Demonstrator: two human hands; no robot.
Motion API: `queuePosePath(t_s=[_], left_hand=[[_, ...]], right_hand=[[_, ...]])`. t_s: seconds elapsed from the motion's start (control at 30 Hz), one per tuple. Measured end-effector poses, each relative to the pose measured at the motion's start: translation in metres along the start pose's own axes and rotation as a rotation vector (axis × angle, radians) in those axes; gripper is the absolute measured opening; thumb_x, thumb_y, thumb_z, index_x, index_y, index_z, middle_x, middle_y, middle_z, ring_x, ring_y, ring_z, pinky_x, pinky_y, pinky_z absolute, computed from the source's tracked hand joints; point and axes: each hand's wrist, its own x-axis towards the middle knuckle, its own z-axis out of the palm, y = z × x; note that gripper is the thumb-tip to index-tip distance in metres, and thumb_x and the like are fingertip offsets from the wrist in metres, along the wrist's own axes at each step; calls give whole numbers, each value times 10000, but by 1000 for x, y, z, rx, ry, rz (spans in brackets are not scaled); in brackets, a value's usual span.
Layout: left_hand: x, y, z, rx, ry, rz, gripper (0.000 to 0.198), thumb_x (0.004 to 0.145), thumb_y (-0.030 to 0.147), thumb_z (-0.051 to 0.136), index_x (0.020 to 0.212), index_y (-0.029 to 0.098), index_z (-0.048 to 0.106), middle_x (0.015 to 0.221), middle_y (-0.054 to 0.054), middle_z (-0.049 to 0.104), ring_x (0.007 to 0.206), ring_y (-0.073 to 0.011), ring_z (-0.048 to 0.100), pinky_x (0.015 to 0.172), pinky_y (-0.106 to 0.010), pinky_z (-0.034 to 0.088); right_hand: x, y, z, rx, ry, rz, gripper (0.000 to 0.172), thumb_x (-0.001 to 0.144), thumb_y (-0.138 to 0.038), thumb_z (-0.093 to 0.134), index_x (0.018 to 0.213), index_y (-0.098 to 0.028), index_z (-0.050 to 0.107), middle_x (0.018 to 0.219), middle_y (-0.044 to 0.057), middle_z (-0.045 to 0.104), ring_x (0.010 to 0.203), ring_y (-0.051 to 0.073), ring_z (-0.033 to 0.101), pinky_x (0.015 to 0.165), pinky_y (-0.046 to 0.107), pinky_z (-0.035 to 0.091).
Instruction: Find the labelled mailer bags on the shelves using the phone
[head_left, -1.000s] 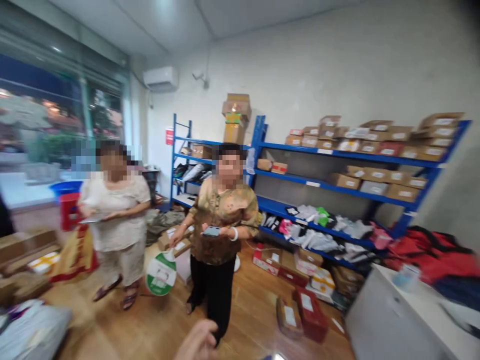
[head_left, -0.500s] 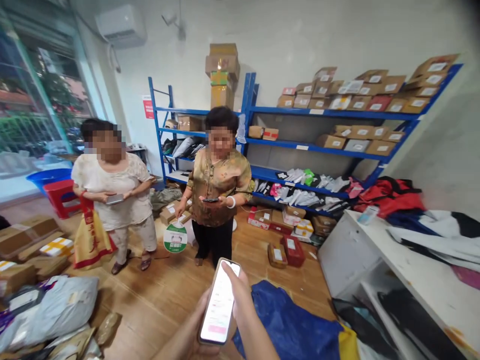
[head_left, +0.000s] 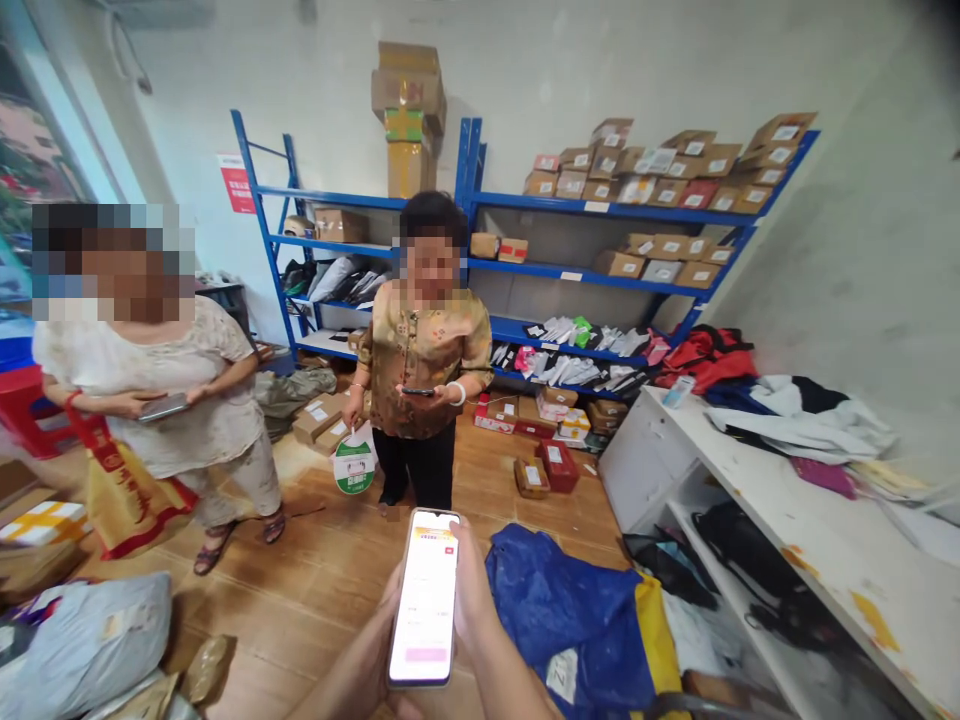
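A lit smartphone point(head_left: 422, 605) is held upright at the bottom middle of the head view, its bright page facing me; the small text is too faint to read. My left hand point(head_left: 382, 625) is wrapped round its left edge, with most fingers hidden behind it. My right hand point(head_left: 469, 580) grips the right edge, the thumb near the top corner of the screen. Just right of my hands, a blue and yellow bag point(head_left: 559, 610) lies on the floor.
One person point(head_left: 427, 350) stands ahead with a phone and a green round sign point(head_left: 354, 465); another person point(head_left: 150, 390) at left holds a phone and a yellow bag. Blue shelves point(head_left: 585, 207) carry parcels. A white counter point(head_left: 795, 500) runs along the right. Parcels point(head_left: 97, 640) lie lower left.
The view has turned, and the room's contents sit further left. The person at left appears larger and closer. My right thumb has shifted toward the phone's edge, and the screen shows a different page.
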Motion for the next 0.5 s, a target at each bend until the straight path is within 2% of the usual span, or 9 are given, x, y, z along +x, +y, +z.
queuePosePath(t_s=[0.07,0.2,0.3,0.4,0.5], left_hand=[[-6,5,4,1,20,-1,740,731,451,637,1388,269,348,1321,-85,531,1213,-310,478,691,-325,556],[-17,15,9,-40,11,30,772,750,513,600,1409,247,298,1351,-105,498,1189,-279,503,751,-310,545],[-24,20,5,-6,-29,-9,789,760,493,593,1429,261,246,1375,-105,470,1169,-317,514,549,-271,547],[-28,23,-3,26,-77,-35,784,770,492,576,1438,285,222,1393,-117,444,1084,-335,569,359,-204,459],[-28,23,-9,12,-89,-51,751,777,495,565,1430,292,253,1360,-131,479,1006,-310,612,405,-222,507]], right_hand=[[-3,1,3,-29,-10,-19,202,683,-398,599,779,-231,536,565,-68,538,525,151,516,535,256,391],[-6,5,8,-58,-15,-36,186,710,-400,571,774,-232,522,596,-65,529,561,150,521,568,257,399],[-7,9,9,-69,-28,-66,156,719,-381,521,742,-228,500,630,-62,519,587,139,500,604,254,401],[-8,11,8,-108,-65,-96,114,688,-320,515,744,-221,515,644,-55,523,611,145,495,621,255,399],[-8,11,7,-153,-114,-114,148,639,-270,506,772,-216,544,669,-40,555,632,161,505,609,258,394]])
